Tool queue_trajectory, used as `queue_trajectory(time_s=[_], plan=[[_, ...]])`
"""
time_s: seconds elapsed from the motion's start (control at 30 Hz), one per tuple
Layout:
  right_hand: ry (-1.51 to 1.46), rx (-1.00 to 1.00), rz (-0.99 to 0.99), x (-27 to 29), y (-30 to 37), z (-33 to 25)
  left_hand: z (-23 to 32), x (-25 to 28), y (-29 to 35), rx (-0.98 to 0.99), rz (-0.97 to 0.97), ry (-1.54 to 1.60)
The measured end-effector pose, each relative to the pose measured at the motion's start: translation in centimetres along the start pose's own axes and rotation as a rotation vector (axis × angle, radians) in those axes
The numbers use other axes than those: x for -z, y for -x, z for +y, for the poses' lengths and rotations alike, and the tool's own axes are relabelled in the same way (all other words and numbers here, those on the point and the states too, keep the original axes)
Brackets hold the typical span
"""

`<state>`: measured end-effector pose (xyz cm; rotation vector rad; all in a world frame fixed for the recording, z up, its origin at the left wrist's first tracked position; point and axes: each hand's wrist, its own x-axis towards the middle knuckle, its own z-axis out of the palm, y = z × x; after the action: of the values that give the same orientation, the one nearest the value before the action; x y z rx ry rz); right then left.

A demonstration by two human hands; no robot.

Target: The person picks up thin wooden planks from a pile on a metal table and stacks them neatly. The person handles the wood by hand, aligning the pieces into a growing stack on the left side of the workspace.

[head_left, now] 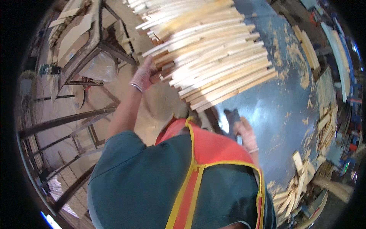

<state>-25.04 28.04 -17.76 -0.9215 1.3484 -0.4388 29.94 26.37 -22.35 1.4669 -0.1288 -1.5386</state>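
Note:
A wide row of pale wooden strips (221, 57) lies side by side on a grey metal table (282, 126), their left ends jutting past its edge. My left hand (145, 74), in a light glove, grips the left ends of strips; its fingertips are partly hidden by the wood. Close to the strips' near end, my right hand (247, 135), also gloved, is closed round a dark grey tool (231, 118). The tool's kind is hard to make out, as it is small and partly covered by the hand.
Wood shavings (295, 61) are scattered over the table's right side. Offcuts (293, 191) pile up at the lower right, with more wood pieces (326, 128) along the right edge. To the left stand a metal-framed stand (101, 45) with boards and dark metal rails (68, 122).

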Motion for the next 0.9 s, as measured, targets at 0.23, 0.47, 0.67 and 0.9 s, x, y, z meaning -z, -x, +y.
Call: queue_trajectory(time_s=[0.23,0.47,0.67,0.9], plan=[[-0.138,0.043,0.107,-7.3,-6.1,-4.2,14.9,-4.1,1.9,-0.079,-0.521,-0.282],[-0.176,0.017,0.155,-6.9,-9.5,-4.1,18.0,-14.4,1.1,-0.473,-0.658,-1.493],[0.118,0.224,0.404,-2.2,-8.7,-4.2,16.0,-10.3,3.4,-0.252,-0.477,-0.969],[1.052,0.399,0.563,4.4,-19.0,-18.2,8.2,-15.9,2.1,-1.097,0.01,-2.03]])
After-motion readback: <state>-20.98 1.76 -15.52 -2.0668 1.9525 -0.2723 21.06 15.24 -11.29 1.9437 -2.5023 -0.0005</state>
